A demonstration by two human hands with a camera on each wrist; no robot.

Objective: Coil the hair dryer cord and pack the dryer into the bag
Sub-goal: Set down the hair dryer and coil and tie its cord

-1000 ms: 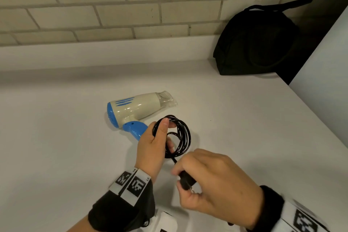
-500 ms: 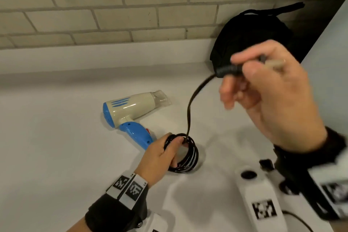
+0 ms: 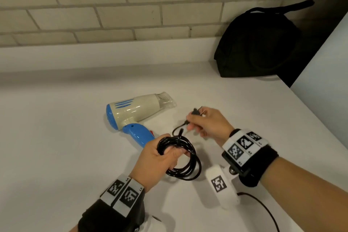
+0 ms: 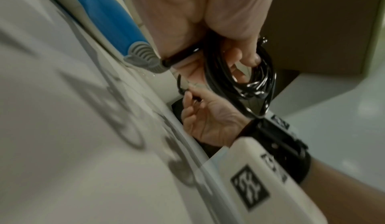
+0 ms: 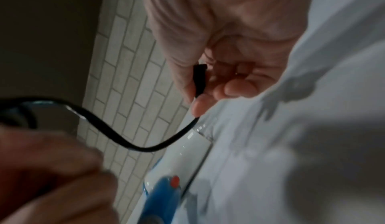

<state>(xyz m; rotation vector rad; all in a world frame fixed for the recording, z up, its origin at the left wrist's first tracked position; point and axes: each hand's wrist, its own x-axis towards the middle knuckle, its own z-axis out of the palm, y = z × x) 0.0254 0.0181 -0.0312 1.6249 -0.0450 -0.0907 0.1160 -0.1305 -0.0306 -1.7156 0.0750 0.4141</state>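
A cream and blue hair dryer (image 3: 137, 111) lies on its side on the white counter (image 3: 56, 147), its blue handle (image 4: 108, 19) toward me. My left hand (image 3: 160, 158) grips the black cord coil (image 3: 186, 164), several loops held just in front of the handle. My right hand (image 3: 205, 124) pinches the black plug (image 3: 196, 112) to the right of the dryer's nozzle. A short slack stretch of cord (image 5: 125, 138) runs from the plug back to the coil. The black bag (image 3: 258, 43) stands at the back right against the wall.
A brick wall (image 3: 113, 5) and a low white ledge bound the counter at the back. A white panel (image 3: 323, 84) rises at the right beside the bag. Bare counter lies to the left of the dryer and between the dryer and the bag.
My right hand came down from high by the bag, bringing the plug close to the coil. The loose cord is now short and slack. My left hand still holds the coil.
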